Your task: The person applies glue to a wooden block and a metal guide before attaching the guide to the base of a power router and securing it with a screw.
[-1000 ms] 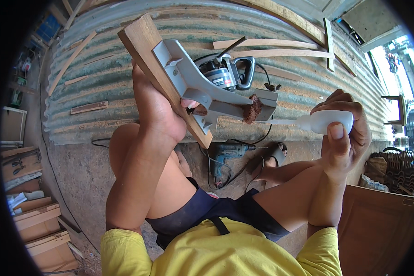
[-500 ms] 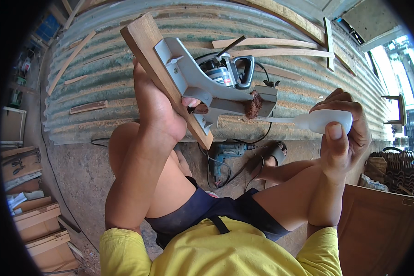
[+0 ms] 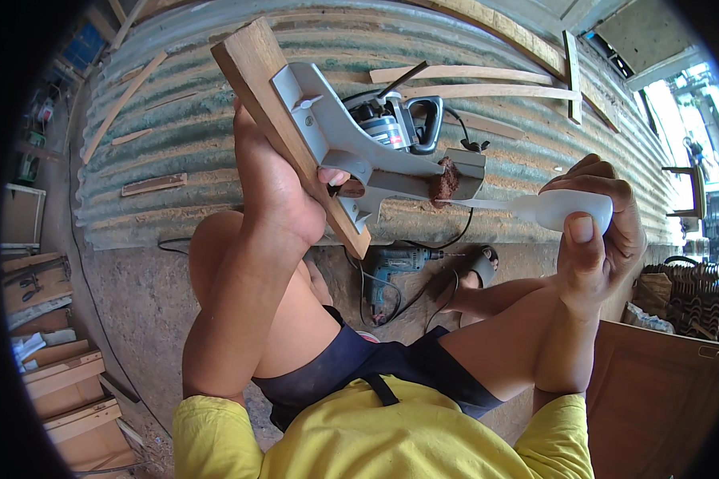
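My left hand [image 3: 276, 184] is closed round a wooden board [image 3: 268, 88], its fingertips showing through an opening in a grey bracket-like piece [image 3: 379, 160]. The piece is fixed flat against the board and reaches out to the right. A clump of reddish-brown sawdust-like material [image 3: 446, 185] lies on its far end. From the right, my right hand [image 3: 603, 231] grips a white squeeze bottle [image 3: 563, 211] between thumb and fingers. The bottle lies sideways, its thin nozzle pointing left with the tip at the lower part of the brown clump.
Behind the bracket, a corded power tool with a black handle [image 3: 428, 126] rests on a dusty corrugated sheet [image 3: 216, 160]. Wooden strips [image 3: 487, 93] lie across the sheet. A teal drill [image 3: 391, 267] with its cord is on the floor between my legs. A brown wooden panel [image 3: 663, 391] stands at right.
The board and bracket have shifted slightly right. The bottle's nozzle tip has risen a little and now sits further into the brown clump. Both hands keep their hold.
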Motion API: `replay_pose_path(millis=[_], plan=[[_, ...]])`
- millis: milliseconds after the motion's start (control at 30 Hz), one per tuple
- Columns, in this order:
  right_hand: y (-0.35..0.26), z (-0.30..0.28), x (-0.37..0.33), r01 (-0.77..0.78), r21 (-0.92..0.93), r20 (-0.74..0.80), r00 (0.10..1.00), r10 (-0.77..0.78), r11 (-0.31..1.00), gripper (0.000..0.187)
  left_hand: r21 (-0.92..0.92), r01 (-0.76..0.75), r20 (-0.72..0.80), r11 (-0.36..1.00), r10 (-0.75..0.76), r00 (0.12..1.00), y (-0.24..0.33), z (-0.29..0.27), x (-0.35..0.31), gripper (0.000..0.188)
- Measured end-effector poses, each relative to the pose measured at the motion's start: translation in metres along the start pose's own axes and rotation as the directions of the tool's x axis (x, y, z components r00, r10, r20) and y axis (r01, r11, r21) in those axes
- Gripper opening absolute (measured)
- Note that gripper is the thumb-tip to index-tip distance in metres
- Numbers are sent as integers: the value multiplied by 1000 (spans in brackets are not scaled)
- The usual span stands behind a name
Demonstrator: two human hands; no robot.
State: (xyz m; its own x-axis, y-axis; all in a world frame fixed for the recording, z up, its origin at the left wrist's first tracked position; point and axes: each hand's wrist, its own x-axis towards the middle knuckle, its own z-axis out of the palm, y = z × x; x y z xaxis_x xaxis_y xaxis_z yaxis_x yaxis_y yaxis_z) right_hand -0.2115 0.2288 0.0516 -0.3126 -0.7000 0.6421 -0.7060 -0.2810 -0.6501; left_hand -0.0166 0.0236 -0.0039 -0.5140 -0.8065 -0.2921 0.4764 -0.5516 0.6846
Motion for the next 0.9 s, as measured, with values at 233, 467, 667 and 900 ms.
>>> replay_pose_path(millis=[233,467,667,900], plan=[[0,-1,0,-29,37,21,999,28,999,39,-6,-16,-19,1000,16,1000,1,2,-1,53],[-1,0,1,-37,35,27,999,36,999,37,30,-56,-20,998,57,998,1,2,-3,55],[-1,1,-2,-59,78,18,998,58,995,35,36,-56,1,998,56,998,1,1,-2,58],[11,-5,2,-26,145,-9,1000,28,989,29,16,-43,25,999,43,999,3,-1,-3,65]])
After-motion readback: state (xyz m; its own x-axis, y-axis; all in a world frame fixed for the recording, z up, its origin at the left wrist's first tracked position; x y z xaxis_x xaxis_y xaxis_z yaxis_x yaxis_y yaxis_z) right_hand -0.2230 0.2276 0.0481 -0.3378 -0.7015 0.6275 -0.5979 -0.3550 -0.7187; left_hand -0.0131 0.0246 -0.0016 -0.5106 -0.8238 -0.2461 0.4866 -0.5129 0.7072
